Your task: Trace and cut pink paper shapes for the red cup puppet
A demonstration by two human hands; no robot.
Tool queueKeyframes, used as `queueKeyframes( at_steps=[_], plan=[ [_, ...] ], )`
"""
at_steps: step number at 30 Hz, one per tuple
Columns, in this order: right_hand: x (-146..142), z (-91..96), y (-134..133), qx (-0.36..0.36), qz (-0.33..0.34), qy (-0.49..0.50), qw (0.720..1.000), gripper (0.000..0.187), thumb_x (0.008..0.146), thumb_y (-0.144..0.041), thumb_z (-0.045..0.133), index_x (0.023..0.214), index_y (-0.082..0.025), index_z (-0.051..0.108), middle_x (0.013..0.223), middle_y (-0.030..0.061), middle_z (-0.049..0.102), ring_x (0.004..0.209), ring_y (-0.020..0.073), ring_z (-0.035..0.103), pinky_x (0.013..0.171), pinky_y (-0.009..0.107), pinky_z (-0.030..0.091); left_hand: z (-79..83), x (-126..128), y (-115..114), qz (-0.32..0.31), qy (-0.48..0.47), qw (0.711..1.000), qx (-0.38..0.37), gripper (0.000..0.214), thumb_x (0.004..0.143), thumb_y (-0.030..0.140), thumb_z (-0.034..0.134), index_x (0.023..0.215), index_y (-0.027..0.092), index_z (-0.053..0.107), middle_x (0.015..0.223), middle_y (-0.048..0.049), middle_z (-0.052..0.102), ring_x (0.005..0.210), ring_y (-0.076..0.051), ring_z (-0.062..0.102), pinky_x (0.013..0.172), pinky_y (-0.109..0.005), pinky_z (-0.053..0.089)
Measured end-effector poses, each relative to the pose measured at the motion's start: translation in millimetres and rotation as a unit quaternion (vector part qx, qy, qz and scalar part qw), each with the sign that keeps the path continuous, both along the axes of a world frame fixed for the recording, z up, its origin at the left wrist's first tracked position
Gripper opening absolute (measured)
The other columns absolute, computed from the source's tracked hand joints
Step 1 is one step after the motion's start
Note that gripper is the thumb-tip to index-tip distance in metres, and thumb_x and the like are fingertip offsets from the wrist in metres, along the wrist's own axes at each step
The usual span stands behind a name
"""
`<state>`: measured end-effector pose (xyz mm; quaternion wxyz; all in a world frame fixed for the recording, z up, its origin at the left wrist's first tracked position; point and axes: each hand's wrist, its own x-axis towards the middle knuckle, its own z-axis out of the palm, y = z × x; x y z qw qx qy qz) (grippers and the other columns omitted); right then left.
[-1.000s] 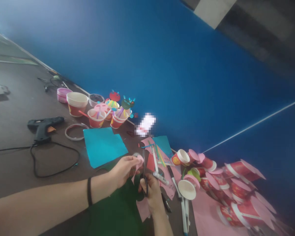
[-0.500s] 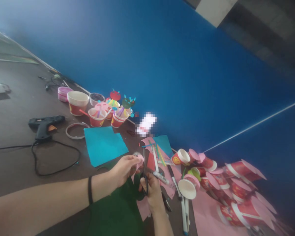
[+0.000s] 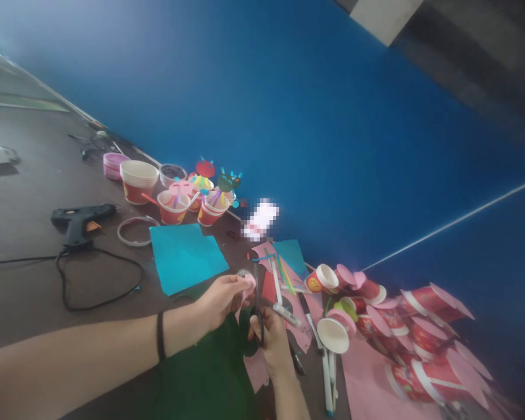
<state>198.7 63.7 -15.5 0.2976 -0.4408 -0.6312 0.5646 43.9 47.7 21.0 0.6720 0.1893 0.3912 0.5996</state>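
My left hand (image 3: 221,300) pinches a small piece of pink paper (image 3: 248,285) above the table. My right hand (image 3: 272,341) is closed round the black handles of a pair of scissors (image 3: 256,303), whose blades point up at the pink paper. Both hands hover over a green sheet (image 3: 205,373) and pink paper scraps. A black band sits on my left wrist.
A black glue gun (image 3: 79,219) with its cord lies at the left, beside a tape ring (image 3: 133,231) and a turquoise sheet (image 3: 186,256). Decorated red paper cups (image 3: 172,207) stand by the blue wall. Markers (image 3: 308,321) and a heap of red cups (image 3: 402,332) lie at the right.
The hands have hardly moved; the view has shifted very slightly.
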Motion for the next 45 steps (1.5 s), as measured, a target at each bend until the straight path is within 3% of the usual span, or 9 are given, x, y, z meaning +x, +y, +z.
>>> queueKeyframes(
  at_steps=[9,15,20,25,30,38,45],
  plan=[
    [2.7,4.0,-1.1,0.005,0.003,0.014,1.000,0.038,0.072,-0.051,0.061,0.070,-0.015,0.051,0.048,-0.0037,0.052,0.044,0.0073,0.042,0.045,0.019,0.029,-0.1,-5.8,4.2,0.002,0.042,0.999,-0.006,0.022,0.061,0.031,0.070,0.061,0.014,0.057,0.057,-0.0005,0.058,0.057,-0.011,0.057,0.052,-0.020,0.041],
    [9.6,10.9,-1.8,-0.021,0.034,0.016,0.999,0.034,0.074,-0.048,0.060,0.071,-0.015,0.050,0.049,-0.0031,0.054,0.045,0.0079,0.042,0.046,0.020,0.028,10.0,-22.6,2.3,-0.072,0.146,0.987,-0.003,0.023,0.059,0.033,0.070,0.062,0.014,0.058,0.056,-0.0013,0.060,0.053,-0.011,0.056,0.051,-0.021,0.039],
    [11.1,15.7,-3.3,-0.071,0.062,0.016,0.995,0.031,0.073,-0.044,0.062,0.071,-0.015,0.051,0.045,-0.0030,0.055,0.042,0.0076,0.040,0.045,0.020,0.024,7.1,-33.8,1.6,-0.101,0.206,0.973,0.005,0.027,0.062,0.040,0.068,0.065,0.014,0.059,0.063,-0.0013,0.060,0.057,-0.012,0.056,0.052,-0.022,0.040],
    [10.2,14.2,-3.3,-0.111,0.075,0.042,0.990,0.031,0.068,-0.041,0.066,0.071,-0.016,0.050,0.045,-0.0040,0.055,0.041,0.0085,0.044,0.046,0.020,0.028,-0.5,-35.2,1.8,-0.131,0.214,0.968,0.003,0.035,0.067,0.047,0.063,0.060,0.014,0.053,0.063,-0.0007,0.058,0.055,-0.011,0.056,0.048,-0.019,0.037],
    [5.7,17.7,-4.1,-0.128,0.079,0.047,0.988,0.034,0.065,-0.042,0.068,0.071,-0.016,0.049,0.047,-0.0040,0.054,0.043,0.0080,0.045,0.047,0.020,0.030,-3.9,-33.7,-0.2,-0.117,0.221,0.968,0.000,0.036,0.070,0.048,0.062,0.062,0.014,0.053,0.061,-0.0002,0.057,0.055,-0.010,0.057,0.048,-0.018,0.038],
    [4.7,16.6,-8.7,-0.128,0.086,0.023,0.988,0.033,0.069,-0.044,0.066,0.070,-0.017,0.047,0.051,-0.0030,0.056,0.047,0.0082,0.047,0.049,0.020,0.032,-5.9,-29.7,-5.1,-0.108,0.201,0.973,-0.025,0.033,0.069,0.046,0.064,0.068,0.013,0.056,0.067,-0.0005,0.058,0.057,-0.011,0.059,0.048,-0.017,0.041],
    [4.7,24.9,-9.1,-0.147,0.107,0.063,0.981,0.034,0.070,-0.045,0.064,0.071,-0.015,0.049,0.051,-0.0019,0.056,0.046,0.0080,0.047,0.048,0.020,0.032,-2.4,-29.0,-6.8,-0.123,0.204,0.971,-0.028,0.033,0.070,0.044,0.064,0.066,0.012,0.058,0.065,-0.0014,0.060,0.055,-0.010,0.059,0.046,-0.016,0.040]
  ],
)
